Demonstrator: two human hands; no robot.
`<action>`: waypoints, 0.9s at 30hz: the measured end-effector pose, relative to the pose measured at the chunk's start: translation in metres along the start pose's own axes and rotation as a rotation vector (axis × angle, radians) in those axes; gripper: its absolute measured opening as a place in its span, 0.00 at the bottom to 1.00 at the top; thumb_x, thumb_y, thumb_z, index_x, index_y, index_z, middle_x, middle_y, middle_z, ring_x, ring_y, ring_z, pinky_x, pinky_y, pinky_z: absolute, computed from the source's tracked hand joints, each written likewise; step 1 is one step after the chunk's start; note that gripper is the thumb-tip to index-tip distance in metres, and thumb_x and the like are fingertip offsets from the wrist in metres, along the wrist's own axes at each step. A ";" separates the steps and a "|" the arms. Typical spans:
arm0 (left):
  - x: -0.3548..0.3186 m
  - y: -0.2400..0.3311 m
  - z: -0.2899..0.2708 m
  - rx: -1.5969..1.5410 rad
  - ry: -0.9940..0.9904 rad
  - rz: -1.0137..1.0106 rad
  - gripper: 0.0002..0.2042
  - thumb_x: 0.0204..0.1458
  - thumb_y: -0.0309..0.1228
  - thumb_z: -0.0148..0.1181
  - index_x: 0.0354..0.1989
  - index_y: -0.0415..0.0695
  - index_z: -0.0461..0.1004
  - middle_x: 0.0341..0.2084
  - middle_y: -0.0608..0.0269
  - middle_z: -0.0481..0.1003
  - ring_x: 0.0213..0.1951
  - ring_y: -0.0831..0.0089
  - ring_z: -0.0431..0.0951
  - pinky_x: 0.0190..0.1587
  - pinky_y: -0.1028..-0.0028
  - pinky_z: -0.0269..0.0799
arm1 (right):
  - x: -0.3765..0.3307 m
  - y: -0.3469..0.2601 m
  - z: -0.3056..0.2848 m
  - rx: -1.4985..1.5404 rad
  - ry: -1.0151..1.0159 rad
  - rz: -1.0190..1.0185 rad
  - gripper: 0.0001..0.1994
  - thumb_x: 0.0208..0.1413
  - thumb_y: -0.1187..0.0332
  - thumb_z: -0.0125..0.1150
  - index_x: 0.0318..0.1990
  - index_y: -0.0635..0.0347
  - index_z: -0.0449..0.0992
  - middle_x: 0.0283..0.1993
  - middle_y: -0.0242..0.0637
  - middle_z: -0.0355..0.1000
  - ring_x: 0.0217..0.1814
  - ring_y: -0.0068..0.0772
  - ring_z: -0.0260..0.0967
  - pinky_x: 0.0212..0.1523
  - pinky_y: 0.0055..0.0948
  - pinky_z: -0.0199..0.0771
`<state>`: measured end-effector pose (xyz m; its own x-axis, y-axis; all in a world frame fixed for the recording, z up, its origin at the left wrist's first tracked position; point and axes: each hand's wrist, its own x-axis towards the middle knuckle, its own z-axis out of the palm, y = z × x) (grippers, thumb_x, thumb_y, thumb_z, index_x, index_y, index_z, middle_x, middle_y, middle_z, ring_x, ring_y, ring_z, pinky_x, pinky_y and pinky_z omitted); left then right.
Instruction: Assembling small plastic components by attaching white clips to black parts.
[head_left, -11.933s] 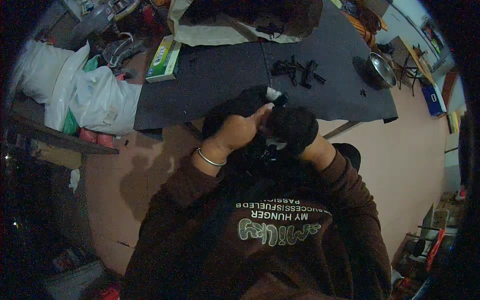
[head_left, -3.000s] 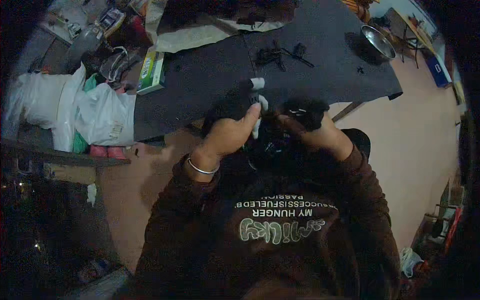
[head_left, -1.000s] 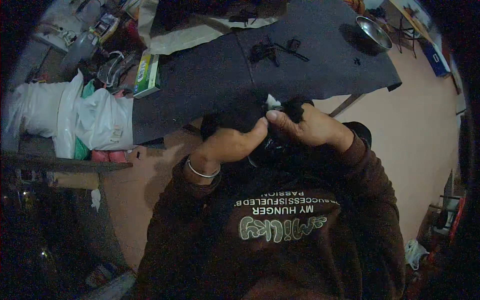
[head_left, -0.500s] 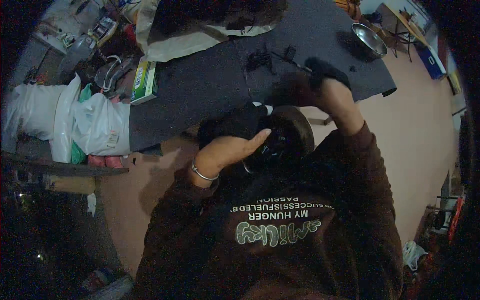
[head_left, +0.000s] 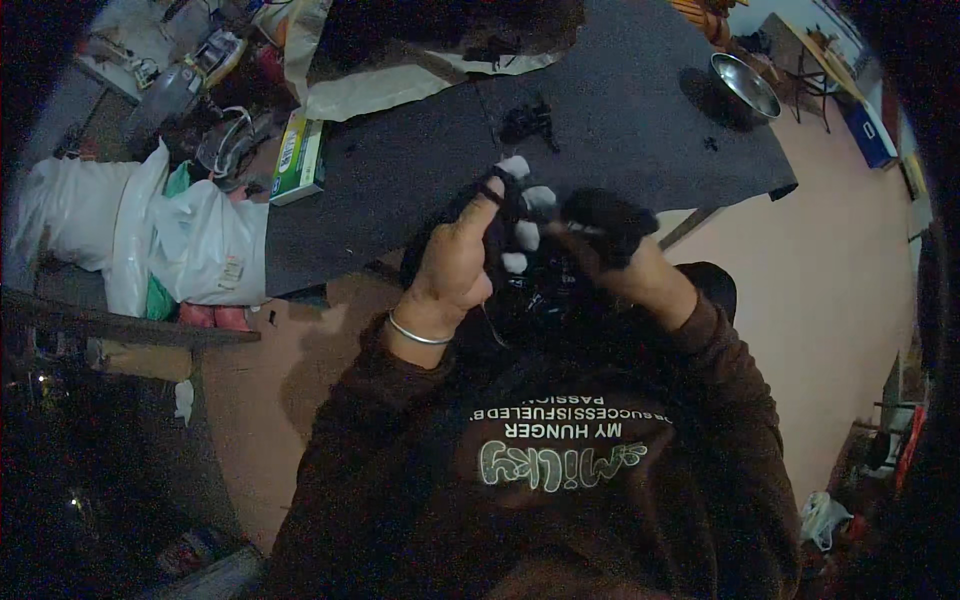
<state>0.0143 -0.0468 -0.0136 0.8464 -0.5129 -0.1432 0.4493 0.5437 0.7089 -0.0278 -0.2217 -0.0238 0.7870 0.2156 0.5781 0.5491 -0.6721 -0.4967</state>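
black parts (head_left: 530, 122) lie on the table (head_left: 650, 145), inward from its near edge, ahead of the left hand (head_left: 464, 250), nearer than the right hand (head_left: 608, 228); whether either hand's fingers clamp anything cannot be told.

The dark grey, flat-topped table (head_left: 640, 120) has small black angular pieces (head_left: 528, 122) near its middle, a green-and-white rectangular carton (head_left: 299, 158) at its left edge, a round silver metal bowl (head_left: 745, 84) at its right and a cream sheet (head_left: 385, 92) across its far part. White plastic sacks (head_left: 205, 245) sit left of the table; a blue boxy container (head_left: 868, 134) stands beyond its right side.
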 end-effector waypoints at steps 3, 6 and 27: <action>-0.007 0.000 -0.008 0.167 0.111 -0.049 0.12 0.49 0.34 0.47 0.37 0.40 0.70 0.30 0.63 0.72 0.30 0.76 0.72 0.34 0.76 0.67 | 0.004 -0.014 0.001 0.091 -0.104 0.043 0.07 0.43 0.69 0.56 0.30 0.62 0.70 0.24 0.42 0.66 0.25 0.38 0.66 0.25 0.30 0.64; -0.012 -0.003 -0.011 0.546 0.157 0.103 0.10 0.48 0.31 0.48 0.35 0.38 0.70 0.28 0.61 0.72 0.29 0.73 0.72 0.34 0.75 0.67 | 0.017 -0.042 -0.011 0.091 -0.095 0.029 0.06 0.42 0.70 0.56 0.29 0.62 0.71 0.23 0.42 0.66 0.24 0.38 0.65 0.24 0.30 0.64; -0.031 0.006 0.001 1.499 -0.141 0.800 0.11 0.45 0.27 0.44 0.37 0.39 0.66 0.30 0.55 0.70 0.35 0.66 0.71 0.42 0.69 0.65 | 0.022 -0.032 -0.017 0.360 -0.517 0.489 0.21 0.51 0.51 0.42 0.25 0.63 0.68 0.17 0.32 0.62 0.20 0.22 0.57 0.21 0.24 0.59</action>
<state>-0.0094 -0.0283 -0.0039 0.6437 -0.5380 0.5443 -0.7562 -0.3376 0.5606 -0.0332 -0.2070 0.0156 0.9445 0.3160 -0.0892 0.0955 -0.5244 -0.8461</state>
